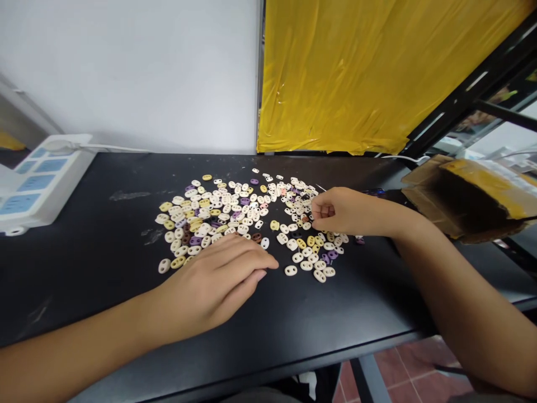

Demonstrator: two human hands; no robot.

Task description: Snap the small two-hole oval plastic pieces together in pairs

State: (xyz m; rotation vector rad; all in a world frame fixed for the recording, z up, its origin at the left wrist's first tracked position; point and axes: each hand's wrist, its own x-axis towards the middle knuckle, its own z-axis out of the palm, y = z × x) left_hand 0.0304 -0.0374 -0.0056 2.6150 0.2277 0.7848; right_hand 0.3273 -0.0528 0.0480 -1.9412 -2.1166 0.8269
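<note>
Many small oval pieces with two holes, like buttons, lie on the black table in two loose groups. The left group (226, 201) is mostly cream, with yellow, purple and brown ones mixed in. The right group (308, 252) is similarly coloured. My left hand (226, 274) lies palm down at the near edge of the left group, its fingers stretched out and close together. Over the right group, my right hand (335, 211) has its fingers curled in. What they hold, if anything, is hidden. A thin pale sliver (321, 188) shows just beyond that hand.
A white power strip (50, 179) with blue sockets stands at the far left. To the right is an open cardboard box (474, 196). A white panel (138, 73) and yellow plastic sheeting (356, 73) rise behind the table (268, 330).
</note>
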